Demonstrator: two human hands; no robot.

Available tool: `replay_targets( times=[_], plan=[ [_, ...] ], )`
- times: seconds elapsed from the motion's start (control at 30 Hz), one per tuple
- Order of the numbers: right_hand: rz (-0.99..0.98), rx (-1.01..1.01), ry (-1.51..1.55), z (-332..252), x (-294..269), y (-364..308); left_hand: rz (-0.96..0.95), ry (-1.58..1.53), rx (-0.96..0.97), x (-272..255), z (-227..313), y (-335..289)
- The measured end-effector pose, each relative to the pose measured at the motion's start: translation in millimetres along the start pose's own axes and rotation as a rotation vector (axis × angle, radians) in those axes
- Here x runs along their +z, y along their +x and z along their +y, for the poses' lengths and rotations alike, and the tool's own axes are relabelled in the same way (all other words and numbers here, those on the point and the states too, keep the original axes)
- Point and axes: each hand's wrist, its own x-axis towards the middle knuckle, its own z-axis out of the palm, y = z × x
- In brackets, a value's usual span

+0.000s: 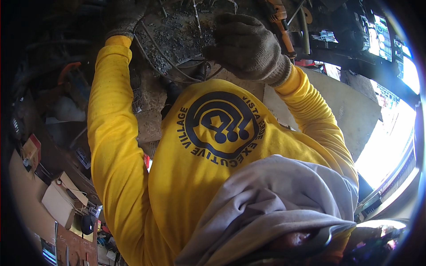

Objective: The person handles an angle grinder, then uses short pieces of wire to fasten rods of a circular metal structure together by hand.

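My left hand (124,17), in a dark knit glove, is in deep shadow at the top edge, so its fingers do not show. My right hand (250,49), in a brownish knit glove, is raised over the right side of a dark work surface (179,48) strewn with grey grit. Its fingers are curled in, and whatever they may hold is hidden. A thin dark cable or bent wire (160,68) curves between the two hands, below the surface's near edge. Beyond, a thin metal rod (196,18) lies on the grit, left of my right hand.
An orange power tool (280,20) is just right of my right hand, beside a metal pipe (305,33). A pale board (333,104) stands to the right. At left are an orange-handled object (69,72) and a cardboard box (60,201).
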Motion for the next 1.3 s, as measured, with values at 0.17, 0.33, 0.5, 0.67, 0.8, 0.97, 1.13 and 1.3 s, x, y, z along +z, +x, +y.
replay_targets(
  times=[0.17, 0.33, 0.5, 0.67, 0.8, 0.97, 1.13, 1.3],
  plan=[
    [-0.011, 0.072, 0.017, 6.3, -7.6, -20.1, 0.036, 0.069, 0.085, -6.4, 13.6, 2.9],
    [-0.008, 0.123, 0.117, -7.0, -1.2, -22.7, -0.073, 0.045, -0.004, -5.7, 10.5, 5.2],
    [0.009, 0.134, 0.137, -11.3, 5.5, -19.6, -0.020, -0.025, -0.001, 8.7, -8.4, 4.0],
    [-0.002, 0.117, 0.095, -13.0, 10.0, -13.8, -0.108, -0.051, -0.116, 7.5, -0.5, 2.4],
    [-0.023, 0.099, 0.023, -8.2, 8.3, -21.8, -0.012, -0.060, 0.034, 11.2, -5.2, 2.5],
    [-0.036, 0.131, 0.082, -8.9, -0.6, -27.0, 0.078, -0.053, 0.138, 20.6, -20.3, 3.1],
    [0.003, 0.172, 0.091, -15.3, 7.9, -18.1, -0.018, 0.055, 0.028, 10.9, -4.2, 5.0],
    [0.053, 0.179, 0.079, -4.0, 1.4, -40.0, -0.087, -0.003, -0.013, 1.8, 11.1, 6.6]
  ],
)
